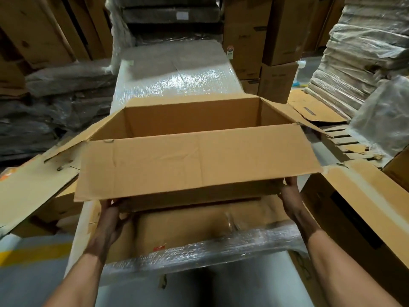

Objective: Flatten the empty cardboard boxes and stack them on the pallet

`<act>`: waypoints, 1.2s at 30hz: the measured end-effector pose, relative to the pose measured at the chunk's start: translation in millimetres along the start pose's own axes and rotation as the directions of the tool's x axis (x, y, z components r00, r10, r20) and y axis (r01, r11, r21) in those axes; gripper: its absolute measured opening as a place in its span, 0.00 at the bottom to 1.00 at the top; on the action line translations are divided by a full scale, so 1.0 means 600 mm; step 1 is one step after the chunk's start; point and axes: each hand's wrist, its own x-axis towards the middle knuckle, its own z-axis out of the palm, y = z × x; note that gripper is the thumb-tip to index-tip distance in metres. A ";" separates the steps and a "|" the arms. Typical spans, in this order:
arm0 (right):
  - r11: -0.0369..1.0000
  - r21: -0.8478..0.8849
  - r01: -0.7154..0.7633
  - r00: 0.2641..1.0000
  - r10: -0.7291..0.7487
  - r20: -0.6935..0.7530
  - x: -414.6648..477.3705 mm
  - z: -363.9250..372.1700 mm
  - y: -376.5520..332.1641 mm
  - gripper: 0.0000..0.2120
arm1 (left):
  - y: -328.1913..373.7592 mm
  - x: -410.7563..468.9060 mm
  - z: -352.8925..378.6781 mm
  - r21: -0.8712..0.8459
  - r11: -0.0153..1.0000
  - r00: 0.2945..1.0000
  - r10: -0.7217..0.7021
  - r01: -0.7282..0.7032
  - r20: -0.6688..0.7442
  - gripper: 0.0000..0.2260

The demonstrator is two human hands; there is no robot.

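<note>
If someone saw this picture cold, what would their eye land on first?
The open cardboard box at centre, flaps splayed and nothing visible inside, held at its near corners by the left hand and right hand. Beneath and beyond it stretches a shiny film-wrapped load, with flattened cardboard lying to the left.

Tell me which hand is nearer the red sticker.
Left. Both hold the box; the left hand is up-left of the red sticker, the right hand far to its right.
</note>
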 end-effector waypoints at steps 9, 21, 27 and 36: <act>0.991 -0.125 0.039 0.995 -0.027 0.097 0.038 0.005 -0.125 0.32 | 0.112 0.010 0.003 0.099 0.988 0.979 0.136 -0.122 -0.151 0.45; 0.902 -0.428 -0.058 0.996 0.083 0.039 0.071 0.007 -0.194 0.32 | 0.216 -0.038 0.003 0.495 0.857 0.977 0.202 -0.144 -0.065 0.24; 0.925 -0.380 0.022 1.000 -0.013 0.025 0.059 0.000 -0.162 0.29 | 0.173 -0.044 -0.019 0.422 0.891 0.983 0.185 -0.168 0.001 0.31; 0.999 0.008 -0.042 0.997 0.041 0.072 -0.030 -0.017 -0.020 0.55 | 0.048 -0.080 -0.039 0.122 0.981 0.982 0.136 -0.152 0.129 0.50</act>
